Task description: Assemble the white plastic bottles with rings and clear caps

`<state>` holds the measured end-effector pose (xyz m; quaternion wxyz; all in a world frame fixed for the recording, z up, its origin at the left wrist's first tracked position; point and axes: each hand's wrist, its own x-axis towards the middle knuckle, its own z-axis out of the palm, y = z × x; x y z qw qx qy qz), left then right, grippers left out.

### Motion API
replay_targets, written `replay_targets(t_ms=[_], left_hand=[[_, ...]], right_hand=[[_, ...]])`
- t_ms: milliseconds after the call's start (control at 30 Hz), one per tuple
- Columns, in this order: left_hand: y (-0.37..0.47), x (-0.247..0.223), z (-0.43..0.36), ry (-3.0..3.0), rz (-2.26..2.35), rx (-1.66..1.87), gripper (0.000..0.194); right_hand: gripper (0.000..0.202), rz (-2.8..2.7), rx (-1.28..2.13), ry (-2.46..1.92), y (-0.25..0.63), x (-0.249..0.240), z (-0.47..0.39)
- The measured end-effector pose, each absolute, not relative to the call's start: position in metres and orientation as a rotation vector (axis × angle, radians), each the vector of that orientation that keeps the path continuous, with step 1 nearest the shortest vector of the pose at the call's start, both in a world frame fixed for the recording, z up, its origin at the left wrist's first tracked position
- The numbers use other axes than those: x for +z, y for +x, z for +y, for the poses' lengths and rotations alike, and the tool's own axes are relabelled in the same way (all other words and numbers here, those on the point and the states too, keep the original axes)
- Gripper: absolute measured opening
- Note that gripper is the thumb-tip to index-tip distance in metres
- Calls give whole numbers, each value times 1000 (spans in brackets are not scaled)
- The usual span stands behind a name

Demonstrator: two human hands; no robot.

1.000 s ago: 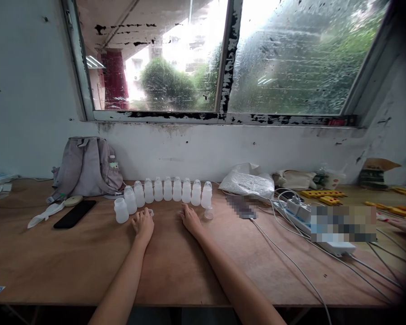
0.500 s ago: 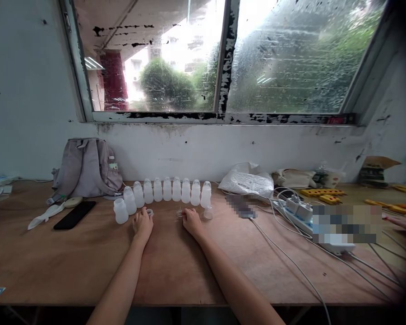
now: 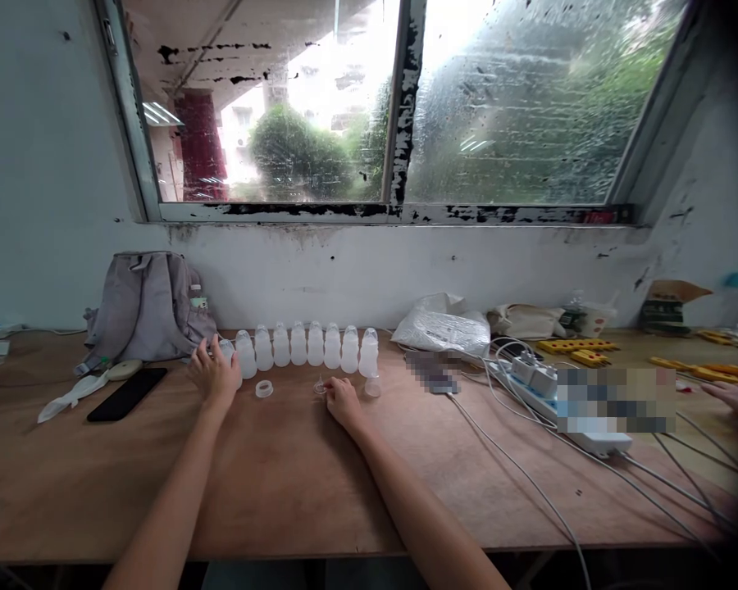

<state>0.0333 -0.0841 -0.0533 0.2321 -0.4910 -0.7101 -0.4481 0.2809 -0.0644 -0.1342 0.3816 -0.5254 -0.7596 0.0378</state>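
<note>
- L hand [image 3: 214,375]: at L end of bottle row, partly hiding end bottle [image 3: 226,348]; fingers spread, a bit bent. Can't tell if they grip it.
- R hand [image 3: 344,401]: low over table [image 3: 295,475], fingers curled close tog., tips at small clear piece [image 3: 319,385]; pinch or just touch, can't tell.
- Other bottles [image 3: 298,344]: frosted, upright, curved row nr wall [image 3: 271,274].
- Ring [image 3: 264,390]: flat on table, btwn hands, in front of row.
- Clear cap [image 3: 372,388]: just in front of R-end bottle.
- Far L: backpack [image 3: 144,307], black phone [image 3: 127,394].
- R side: plastic bag [image 3: 443,325], power strip [image 3: 590,434], cables; another person's hand [image 3: 735,399] at R edge.
</note>
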Motion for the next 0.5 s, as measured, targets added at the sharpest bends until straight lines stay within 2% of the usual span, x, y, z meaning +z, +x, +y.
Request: replay_targets(t_ms=[233, 500], left_hand=[[13, -54, -63, -1466, -1950, -1085, 34], [62, -16, -98, -1445, -1666, -1494, 38]], right_hand=[[22, -1873, 88, -1353, 283, -130, -67], [22, -1730, 60, -1320, 284, -121, -66]])
